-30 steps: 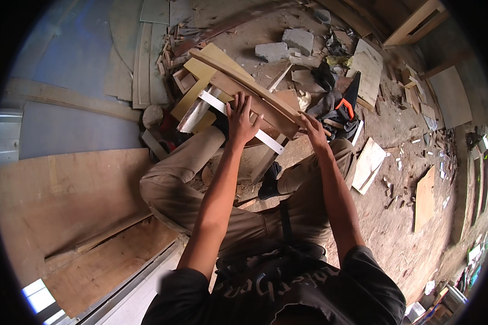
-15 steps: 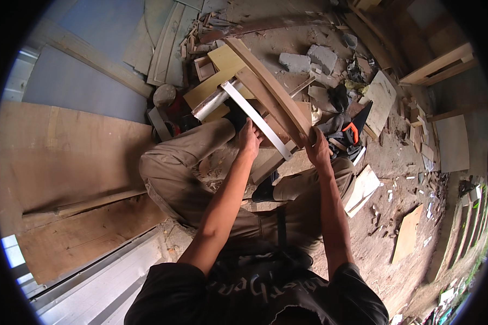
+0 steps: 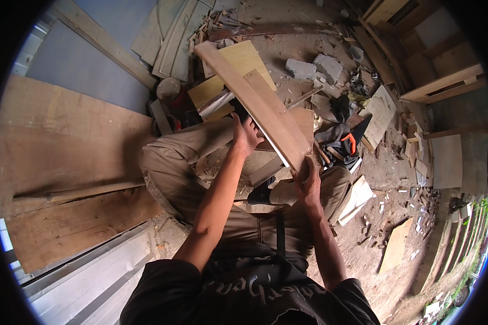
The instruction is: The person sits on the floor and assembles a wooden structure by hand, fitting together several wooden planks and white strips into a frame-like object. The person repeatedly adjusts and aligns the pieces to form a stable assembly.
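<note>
1. The right hand (image 3: 308, 184) is grasping the near end of a wooden board (image 3: 250, 103), its forearm reaching forward from the lower edge.
2. The left hand (image 3: 248, 135) is reaching toward the board's left side, thumb pointing up and apart from the fingers; whether it is gripping, I cannot tell.
3. The board is slanting over the lap, its far end pointing forward and left, and a white strip (image 3: 277, 149) is showing along its left edge.
4. Pale lettering is running across the dark shirt (image 3: 200, 295).
5. A yellow board (image 3: 249, 59) is lying beyond, and an orange-handled saw (image 3: 351, 140) is resting to the right.
6. Bent knees are flanking the work; the floor (image 3: 358, 244) is stretching rightward, with scraps lying about.
</note>
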Demonstrator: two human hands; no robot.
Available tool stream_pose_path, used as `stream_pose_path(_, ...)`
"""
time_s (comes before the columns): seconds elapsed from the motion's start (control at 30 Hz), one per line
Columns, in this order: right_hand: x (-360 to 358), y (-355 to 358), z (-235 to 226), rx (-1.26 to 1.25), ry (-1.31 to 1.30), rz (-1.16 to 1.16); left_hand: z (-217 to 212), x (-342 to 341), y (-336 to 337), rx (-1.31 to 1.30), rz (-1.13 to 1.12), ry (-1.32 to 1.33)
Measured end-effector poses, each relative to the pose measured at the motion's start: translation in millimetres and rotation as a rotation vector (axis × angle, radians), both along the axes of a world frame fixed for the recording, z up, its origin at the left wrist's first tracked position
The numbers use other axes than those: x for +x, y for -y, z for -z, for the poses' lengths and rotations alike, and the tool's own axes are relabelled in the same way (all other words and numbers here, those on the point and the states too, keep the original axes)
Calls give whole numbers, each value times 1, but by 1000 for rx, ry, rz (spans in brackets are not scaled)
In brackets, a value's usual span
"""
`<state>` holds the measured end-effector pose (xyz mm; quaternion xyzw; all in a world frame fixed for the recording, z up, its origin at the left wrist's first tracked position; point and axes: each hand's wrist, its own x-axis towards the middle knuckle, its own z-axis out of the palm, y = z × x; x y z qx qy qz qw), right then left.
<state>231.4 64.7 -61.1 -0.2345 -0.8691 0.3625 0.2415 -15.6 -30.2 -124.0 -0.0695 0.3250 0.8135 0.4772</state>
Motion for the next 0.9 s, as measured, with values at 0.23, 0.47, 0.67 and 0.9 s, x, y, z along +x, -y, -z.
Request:
stream_pose_path(0.23,1,-5,32,155,-97,-159,27,-13,-6,544,-227,198)
stream_pose_path(0.47,11,-3,37,43,271,-231,18,-14,7,81,-167,-130)
stream_pose_path(0.67,10,-25,97,-243,425,-169,10,-11,20,2,-274,20)
stream_pose_path(0.9,-31,3,71,251,433,203,6,-11,26,-46,-268,10)
